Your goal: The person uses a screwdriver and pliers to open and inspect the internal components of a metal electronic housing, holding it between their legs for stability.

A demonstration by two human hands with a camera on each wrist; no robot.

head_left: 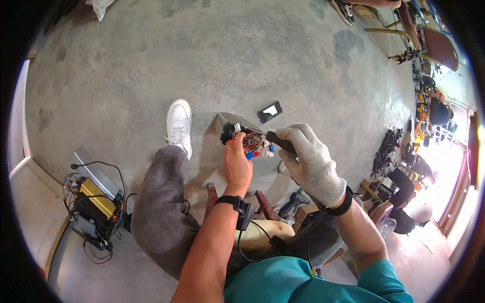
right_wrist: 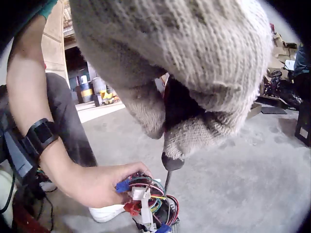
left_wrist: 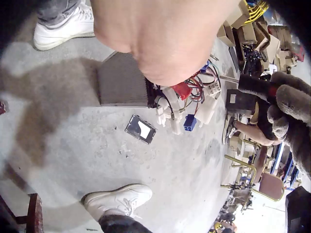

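A grey finned metal box [head_left: 222,122] stands on the floor between the feet, a bundle of coloured wires [head_left: 258,143] with white, red and blue plug connectors spilling from its end. My bare left hand [head_left: 238,164] grips this bundle at the box's end, thumb on top in the right wrist view. In a knitted glove, my right hand [head_left: 314,164] holds a screwdriver [right_wrist: 173,161] by its black handle. Its thin shaft points down beside the wires, the tip hidden behind them. A small black rectangular plate [head_left: 269,112] with a white label lies beside the box.
White shoes [head_left: 178,125] flank the work. A red-brown stool frame [head_left: 211,199] stands below the arms. At left lies a yellow-and-black device [head_left: 98,197] with loose cables; a cordless drill [head_left: 293,203] rests at right. Chairs [head_left: 438,49] and other people are farther right.
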